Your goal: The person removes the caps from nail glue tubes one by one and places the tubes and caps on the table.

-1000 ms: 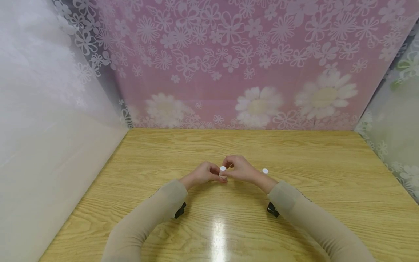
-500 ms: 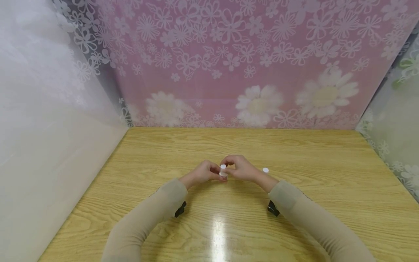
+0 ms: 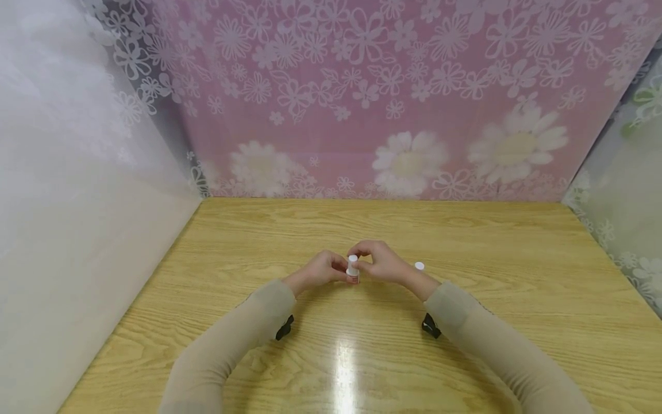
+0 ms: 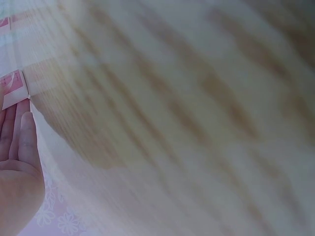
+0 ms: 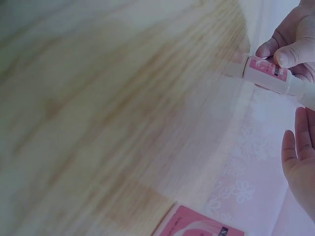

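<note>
A small white bottle (image 5: 268, 74) with a pink label stands upright at mid-table, between both hands in the head view. My left hand (image 3: 323, 269) grips its body from the left; the thumb lies over the label in the right wrist view. My right hand (image 3: 381, 263) pinches the white cap (image 3: 353, 260) at the top. Below that cap, a narrower neck shows in the right wrist view. Only the label's edge and part of my left hand (image 4: 19, 157) appear in the left wrist view. A second white-capped bottle (image 3: 419, 266) stands behind my right wrist, mostly hidden.
The wood-grain table (image 3: 248, 227) reaches back to a pink flowered curtain (image 3: 331, 132). Pale sheets (image 3: 88, 190) hang along both sides. In the right wrist view, the second bottle's pink label (image 5: 197, 223) sits at the bottom edge.
The cap in my right fingers has risen slightly above the bottle body. My left hand keeps its grip in nearly the same place. The head view has tilted a little.
</note>
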`<state>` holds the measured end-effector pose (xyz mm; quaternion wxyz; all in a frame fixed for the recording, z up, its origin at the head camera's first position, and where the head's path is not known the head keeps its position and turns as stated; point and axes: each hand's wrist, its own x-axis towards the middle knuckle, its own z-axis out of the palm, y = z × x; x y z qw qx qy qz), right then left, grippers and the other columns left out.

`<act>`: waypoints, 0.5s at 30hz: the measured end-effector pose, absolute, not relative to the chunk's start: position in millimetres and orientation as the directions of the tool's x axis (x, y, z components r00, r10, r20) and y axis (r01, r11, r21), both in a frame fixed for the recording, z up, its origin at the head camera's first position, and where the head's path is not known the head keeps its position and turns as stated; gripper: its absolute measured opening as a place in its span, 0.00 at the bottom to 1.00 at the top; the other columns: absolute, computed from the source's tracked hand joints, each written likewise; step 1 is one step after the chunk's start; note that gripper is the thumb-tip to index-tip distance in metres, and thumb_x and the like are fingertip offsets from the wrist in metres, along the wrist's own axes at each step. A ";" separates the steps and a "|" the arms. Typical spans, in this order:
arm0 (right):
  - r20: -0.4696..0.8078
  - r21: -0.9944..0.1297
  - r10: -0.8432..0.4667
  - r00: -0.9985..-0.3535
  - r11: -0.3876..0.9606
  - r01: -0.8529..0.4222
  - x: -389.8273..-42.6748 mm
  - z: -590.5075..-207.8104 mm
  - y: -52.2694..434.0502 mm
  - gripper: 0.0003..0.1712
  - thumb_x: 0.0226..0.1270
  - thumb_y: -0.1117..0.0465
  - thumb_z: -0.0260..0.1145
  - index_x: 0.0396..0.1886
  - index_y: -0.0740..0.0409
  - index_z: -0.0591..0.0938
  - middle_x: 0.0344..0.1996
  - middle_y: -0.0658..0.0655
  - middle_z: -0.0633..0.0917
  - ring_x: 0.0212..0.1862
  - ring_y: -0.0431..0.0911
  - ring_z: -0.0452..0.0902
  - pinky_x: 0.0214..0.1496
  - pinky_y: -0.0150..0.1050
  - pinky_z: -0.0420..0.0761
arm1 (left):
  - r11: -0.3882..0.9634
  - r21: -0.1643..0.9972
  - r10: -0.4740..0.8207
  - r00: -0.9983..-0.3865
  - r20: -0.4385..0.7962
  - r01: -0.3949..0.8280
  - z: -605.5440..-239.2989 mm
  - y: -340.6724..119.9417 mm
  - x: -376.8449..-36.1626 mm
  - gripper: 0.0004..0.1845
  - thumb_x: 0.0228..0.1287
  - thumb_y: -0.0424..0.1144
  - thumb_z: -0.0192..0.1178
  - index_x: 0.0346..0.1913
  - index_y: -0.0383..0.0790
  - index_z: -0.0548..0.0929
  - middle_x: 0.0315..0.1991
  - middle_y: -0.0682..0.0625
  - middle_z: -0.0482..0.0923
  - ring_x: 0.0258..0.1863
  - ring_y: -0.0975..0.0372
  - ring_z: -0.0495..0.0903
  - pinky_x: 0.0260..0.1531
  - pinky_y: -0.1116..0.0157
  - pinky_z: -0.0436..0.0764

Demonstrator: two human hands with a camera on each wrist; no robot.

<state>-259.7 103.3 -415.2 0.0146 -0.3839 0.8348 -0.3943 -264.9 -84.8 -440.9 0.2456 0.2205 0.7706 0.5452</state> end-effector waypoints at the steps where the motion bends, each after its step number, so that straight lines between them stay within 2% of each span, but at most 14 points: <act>1: 0.281 -0.672 -0.652 -0.704 0.390 -0.630 -259.7 -414.5 103.5 0.09 0.59 0.68 0.61 0.40 0.66 0.79 0.36 0.54 0.81 0.41 0.46 0.75 0.47 0.47 0.71 | 0.309 0.948 0.610 -0.781 -0.136 0.076 -440.7 -84.7 -265.0 0.08 0.53 0.27 0.60 0.38 0.29 0.81 0.34 0.44 0.81 0.36 0.60 0.80 0.39 0.65 0.76; 15: 0.302 -0.691 -0.618 -0.726 0.383 -0.613 -260.8 -410.2 105.2 0.10 0.58 0.68 0.62 0.40 0.67 0.79 0.35 0.56 0.81 0.41 0.48 0.75 0.47 0.50 0.71 | 0.344 0.935 0.596 -0.789 -0.148 0.085 -440.1 -84.7 -264.9 0.08 0.53 0.29 0.61 0.38 0.30 0.82 0.33 0.45 0.82 0.35 0.61 0.80 0.37 0.66 0.76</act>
